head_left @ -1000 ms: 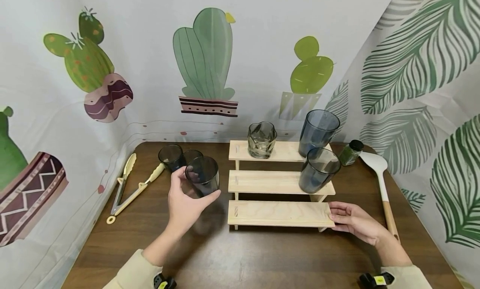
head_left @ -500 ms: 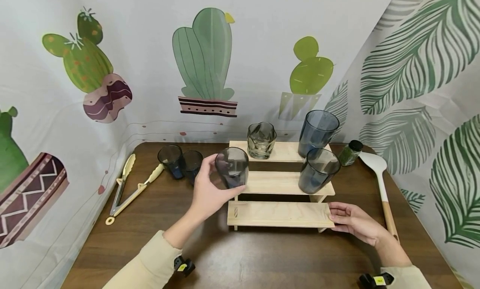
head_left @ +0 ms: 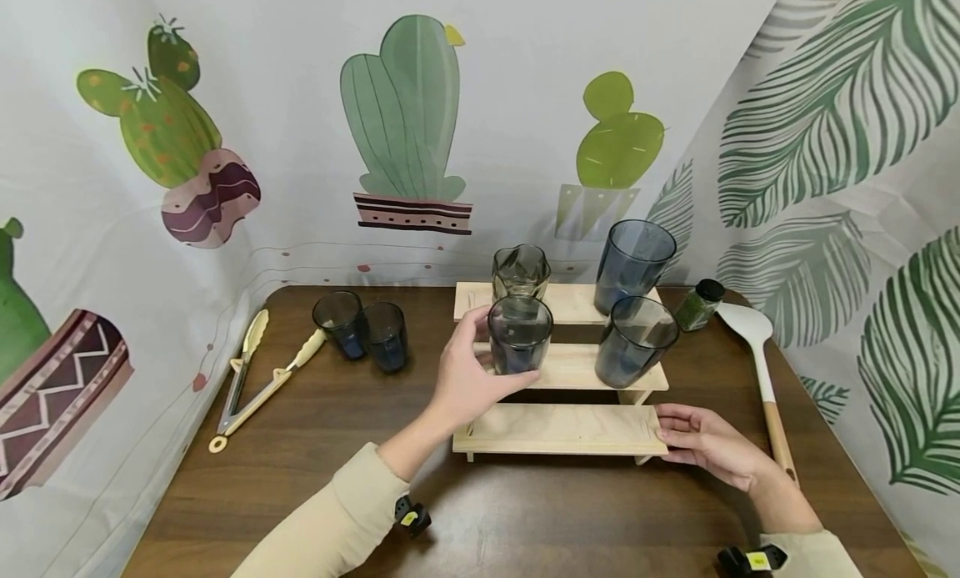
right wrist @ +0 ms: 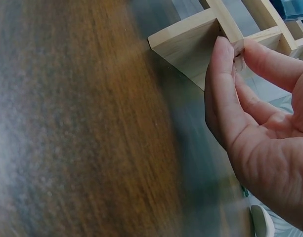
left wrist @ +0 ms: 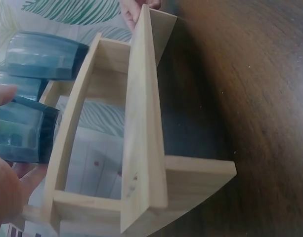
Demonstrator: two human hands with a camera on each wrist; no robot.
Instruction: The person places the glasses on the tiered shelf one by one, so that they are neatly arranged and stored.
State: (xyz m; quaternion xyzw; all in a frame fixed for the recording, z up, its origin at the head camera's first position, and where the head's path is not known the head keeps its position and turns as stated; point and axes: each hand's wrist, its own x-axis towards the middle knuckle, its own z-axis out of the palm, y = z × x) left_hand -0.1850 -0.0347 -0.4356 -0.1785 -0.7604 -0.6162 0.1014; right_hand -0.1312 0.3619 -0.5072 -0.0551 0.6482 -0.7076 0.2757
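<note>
Glass point(head_left: 521, 341) pinched by left grip point(head_left: 471, 371) | rack point(head_left: 566, 428) contact unclear | right grip point(head_left: 708, 444) pinching rack

No lettering can be read: the left yellow label point(head_left: 409, 519) and right yellow label point(head_left: 759, 560), each on a black wrist device point(head_left: 422, 522), are too small to make out.

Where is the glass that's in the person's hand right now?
In the head view, the glass is in the left hand, at the left part of the middle shelf, in front of the wavy glass; whether it touches is unclear.
</note>
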